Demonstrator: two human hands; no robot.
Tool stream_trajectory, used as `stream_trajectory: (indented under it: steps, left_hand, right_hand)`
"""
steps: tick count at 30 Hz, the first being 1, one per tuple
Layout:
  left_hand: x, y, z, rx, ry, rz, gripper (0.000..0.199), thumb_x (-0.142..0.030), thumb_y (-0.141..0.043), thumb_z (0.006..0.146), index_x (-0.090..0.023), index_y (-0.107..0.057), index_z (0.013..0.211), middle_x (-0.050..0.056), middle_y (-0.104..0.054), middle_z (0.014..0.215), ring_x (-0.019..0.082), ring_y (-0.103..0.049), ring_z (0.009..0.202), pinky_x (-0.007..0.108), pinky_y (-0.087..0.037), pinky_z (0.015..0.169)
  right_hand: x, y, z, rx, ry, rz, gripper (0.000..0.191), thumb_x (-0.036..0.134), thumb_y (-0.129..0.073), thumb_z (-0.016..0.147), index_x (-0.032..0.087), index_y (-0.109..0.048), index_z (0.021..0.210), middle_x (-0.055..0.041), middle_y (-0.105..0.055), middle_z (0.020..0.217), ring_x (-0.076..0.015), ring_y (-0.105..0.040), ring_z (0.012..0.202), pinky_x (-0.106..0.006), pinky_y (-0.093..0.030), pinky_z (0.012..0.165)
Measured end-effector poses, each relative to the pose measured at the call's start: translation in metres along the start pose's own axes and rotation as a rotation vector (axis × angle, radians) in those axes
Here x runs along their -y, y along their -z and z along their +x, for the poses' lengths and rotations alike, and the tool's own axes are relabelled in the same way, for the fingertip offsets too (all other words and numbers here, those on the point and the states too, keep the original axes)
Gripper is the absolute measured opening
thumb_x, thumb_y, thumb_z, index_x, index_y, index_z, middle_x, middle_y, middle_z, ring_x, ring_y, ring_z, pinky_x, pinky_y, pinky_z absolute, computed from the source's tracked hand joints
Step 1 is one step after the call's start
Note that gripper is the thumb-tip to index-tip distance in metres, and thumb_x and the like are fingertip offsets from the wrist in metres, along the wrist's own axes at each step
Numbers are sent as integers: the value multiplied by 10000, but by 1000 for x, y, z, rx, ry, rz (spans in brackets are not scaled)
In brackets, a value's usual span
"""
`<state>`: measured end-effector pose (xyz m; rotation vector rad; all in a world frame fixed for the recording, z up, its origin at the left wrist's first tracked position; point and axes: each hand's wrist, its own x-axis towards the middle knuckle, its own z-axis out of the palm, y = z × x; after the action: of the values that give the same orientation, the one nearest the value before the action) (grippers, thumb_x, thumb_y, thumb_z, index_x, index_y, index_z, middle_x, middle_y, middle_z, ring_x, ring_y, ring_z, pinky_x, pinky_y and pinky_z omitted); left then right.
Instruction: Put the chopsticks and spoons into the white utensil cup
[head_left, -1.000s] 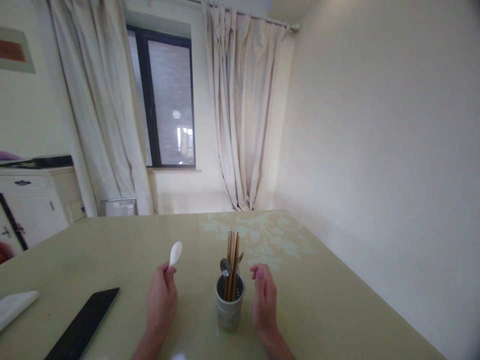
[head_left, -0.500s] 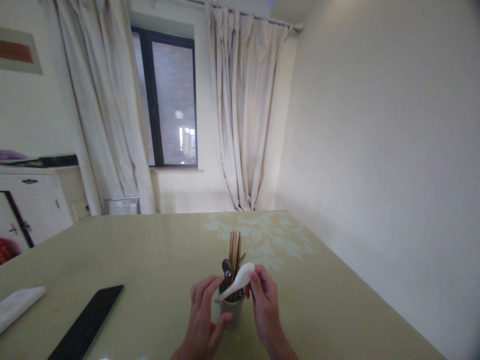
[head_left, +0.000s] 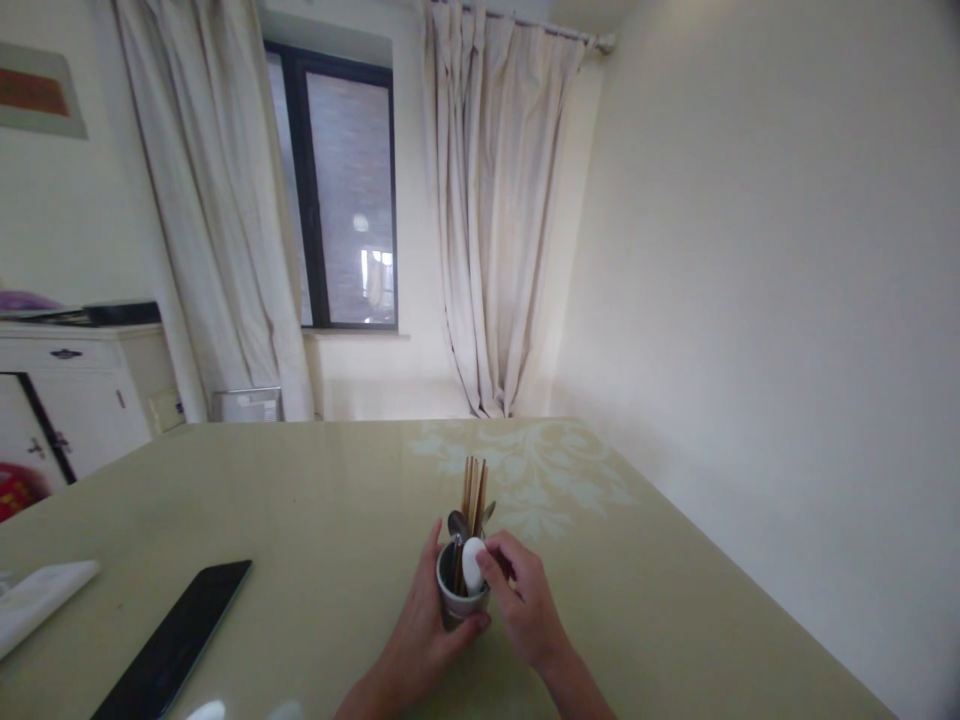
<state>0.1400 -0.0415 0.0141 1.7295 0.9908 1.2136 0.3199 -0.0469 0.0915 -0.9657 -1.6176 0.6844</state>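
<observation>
A small light-coloured cup (head_left: 462,606) stands on the table, and my left hand (head_left: 427,615) is wrapped round its left side and front. Several wooden chopsticks (head_left: 474,490) rise from it. A dark metal spoon (head_left: 457,524) leans at the cup's left, and another metal utensil (head_left: 489,511) leans at the right. My right hand (head_left: 525,595) pinches a white soup spoon (head_left: 472,564) at the cup's mouth. The spoon's bowl shows above the rim; its handle is hidden, pointing down into the cup.
On the pale green table (head_left: 315,510), a black flat slab-like object (head_left: 180,640) lies at left. Beyond it, a white flat object (head_left: 45,600) sits near the left edge. A wall (head_left: 750,300) borders the table's right side. A white cabinet (head_left: 90,400) stands at far left.
My right hand has turned the white soup spoon from slanting across the cup to upright, bowl up, and lowered it into the cup's mouth. My left hand has closed round the cup.
</observation>
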Motion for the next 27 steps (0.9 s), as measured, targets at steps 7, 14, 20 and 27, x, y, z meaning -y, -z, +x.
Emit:
stream_trajectory:
  steps: [7,14,20,27]
  left_hand:
    - [-1,-3,4,-27,-37,35,1143,-417,-865,834,-293,-147,1715,169,-363,1737,418,-330,1612,611,-261,1340]
    - [-1,-4,4,-5,-15,22,1068,-415,-864,851,-293,-216,1691,157,-490,1652,377,-477,1530,553,-346,1312]
    - [-11,-1,2,9,-64,63,902,-455,-808,899,-289,-328,1645,141,-533,1618,358,-545,1475,529,-431,1270]
    - [-16,4,4,72,-95,40,952,-423,-804,901,-276,-255,1665,164,-505,1636,373,-484,1523,544,-380,1299]
  right_hand:
    - [-7,1,0,-59,17,-11,306,447,-691,965,191,-763,1117,27,-639,658,-146,-485,551,-251,-393,523]
    - [-7,-1,-2,-72,73,-112,214,352,-663,973,202,-809,929,-20,-712,702,-148,-528,552,-257,-412,507]
    - [3,-2,-5,-93,134,-141,205,369,-696,976,224,-832,924,-47,-794,756,-173,-605,571,-280,-476,535]
    - [-4,3,-2,-200,14,115,393,510,-607,1050,197,-786,892,-50,-755,730,-214,-709,688,-297,-538,646]
